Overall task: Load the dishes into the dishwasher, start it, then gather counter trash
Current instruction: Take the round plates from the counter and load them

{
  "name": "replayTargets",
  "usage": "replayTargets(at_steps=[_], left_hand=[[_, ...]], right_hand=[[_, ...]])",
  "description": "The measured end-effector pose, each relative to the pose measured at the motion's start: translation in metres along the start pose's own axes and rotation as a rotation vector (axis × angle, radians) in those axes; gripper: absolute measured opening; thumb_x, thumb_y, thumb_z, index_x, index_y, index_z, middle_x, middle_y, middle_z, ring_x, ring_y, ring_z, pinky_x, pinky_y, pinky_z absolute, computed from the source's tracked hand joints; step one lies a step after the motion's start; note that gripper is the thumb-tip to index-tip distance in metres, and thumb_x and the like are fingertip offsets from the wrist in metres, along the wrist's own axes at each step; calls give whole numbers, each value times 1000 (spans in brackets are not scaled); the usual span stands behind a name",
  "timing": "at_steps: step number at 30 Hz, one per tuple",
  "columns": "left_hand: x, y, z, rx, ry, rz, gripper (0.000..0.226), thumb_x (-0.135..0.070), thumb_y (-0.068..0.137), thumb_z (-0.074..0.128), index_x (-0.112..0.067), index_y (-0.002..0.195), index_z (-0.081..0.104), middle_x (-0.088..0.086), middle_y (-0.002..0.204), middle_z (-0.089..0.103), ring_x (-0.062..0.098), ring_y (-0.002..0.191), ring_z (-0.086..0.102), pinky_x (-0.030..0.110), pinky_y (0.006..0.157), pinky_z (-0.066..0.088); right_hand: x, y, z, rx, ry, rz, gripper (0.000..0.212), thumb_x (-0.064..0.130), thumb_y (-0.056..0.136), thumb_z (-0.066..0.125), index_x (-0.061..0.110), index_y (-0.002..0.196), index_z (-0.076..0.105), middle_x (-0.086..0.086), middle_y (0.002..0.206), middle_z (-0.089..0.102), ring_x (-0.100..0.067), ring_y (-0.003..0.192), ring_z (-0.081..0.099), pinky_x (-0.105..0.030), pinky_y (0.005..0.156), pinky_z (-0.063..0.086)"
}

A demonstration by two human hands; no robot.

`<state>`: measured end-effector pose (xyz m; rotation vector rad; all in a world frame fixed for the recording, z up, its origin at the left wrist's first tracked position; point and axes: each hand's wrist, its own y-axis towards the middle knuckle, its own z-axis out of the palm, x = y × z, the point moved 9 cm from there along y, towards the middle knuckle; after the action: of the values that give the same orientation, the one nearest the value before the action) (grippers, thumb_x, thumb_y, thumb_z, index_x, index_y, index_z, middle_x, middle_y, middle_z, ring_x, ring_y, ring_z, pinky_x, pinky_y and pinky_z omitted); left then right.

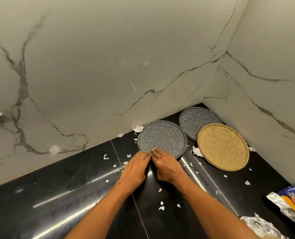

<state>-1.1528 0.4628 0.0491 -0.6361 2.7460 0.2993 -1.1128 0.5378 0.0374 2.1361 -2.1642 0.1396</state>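
A grey speckled plate point(162, 138) lies flat on the black counter point(74, 195), close to the marble back wall. My left hand point(136, 163) reaches its straight fingers to the plate's near rim and touches it. My right hand point(166, 163) sits beside it, fingertips on top of the same rim and thumb tucked at the edge, pinching it. A second grey plate point(195, 119) lies in the corner. A tan speckled plate point(223, 146) overlaps its near side.
Several torn white paper scraps point(161, 207) are scattered over the counter, with larger crumpled bits point(138, 128) against the wall. Foil snack wrappers point(291, 202) lie at the right edge. Marble walls close off the back and the right side.
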Motion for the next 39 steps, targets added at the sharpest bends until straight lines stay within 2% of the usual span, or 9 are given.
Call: replayTargets(at_steps=[4,9,12,16,18,20,27,32,39], left_hand=[[2,11,-18,-98,-96,-53,47,4,78,57,-13,121,60,-2,114,56,17,109,50,29,90,49],[4,12,-26,-110,-146,-133,58,-3,90,61,-17,146,49,1,149,50,17,141,42,31,119,33],[6,4,-36,-126,-135,-200,58,-4,93,56,-24,147,49,0,155,45,16,145,38,35,121,30],[-7,-14,-65,-197,-142,-104,43,-5,81,58,-22,118,73,0,117,73,22,111,68,38,94,55],[-10,-26,-83,-293,-160,-71,30,-2,77,65,-19,97,77,-2,93,76,21,87,72,38,71,59],[-19,-37,-101,-379,-158,-16,27,5,71,78,-16,86,77,-1,84,75,19,77,71,37,64,60],[-76,-95,-142,-612,-58,287,35,17,61,83,-6,87,79,5,91,77,19,87,73,36,97,53],[-112,-137,-134,-580,-108,394,36,16,62,85,-7,89,80,4,96,78,19,94,73,37,101,51],[-193,-205,-116,-403,-133,702,43,16,63,68,-9,97,79,2,106,76,20,103,71,39,97,52]], right_hand=[[2,-6,-33,-252,75,-63,43,-4,67,67,-3,109,74,-17,114,74,-32,108,70,-40,93,59],[13,-9,-77,-366,80,-32,45,4,75,42,1,103,77,-12,109,76,-26,103,72,-35,91,59],[29,-19,-89,-379,89,-11,43,4,76,42,2,98,78,-11,104,77,-26,97,74,-34,88,60],[56,-36,-105,-419,109,8,43,5,79,41,2,102,77,-11,106,77,-25,98,74,-34,84,61],[67,-50,-115,-452,119,27,46,5,77,41,3,106,76,-10,110,76,-24,102,73,-32,87,61],[78,-65,-124,-470,120,44,51,6,74,40,4,112,74,-10,114,75,-23,106,72,-30,90,59],[105,-132,-121,-485,72,137,51,-9,79,61,0,129,64,-13,124,70,-24,116,68,-30,100,54],[129,-197,-116,-562,55,260,43,-1,89,46,3,126,67,-11,126,70,-21,117,67,-30,101,54],[176,-321,-106,-695,-2,458,40,-8,87,54,5,121,72,-8,123,72,-19,116,68,-32,96,56]])
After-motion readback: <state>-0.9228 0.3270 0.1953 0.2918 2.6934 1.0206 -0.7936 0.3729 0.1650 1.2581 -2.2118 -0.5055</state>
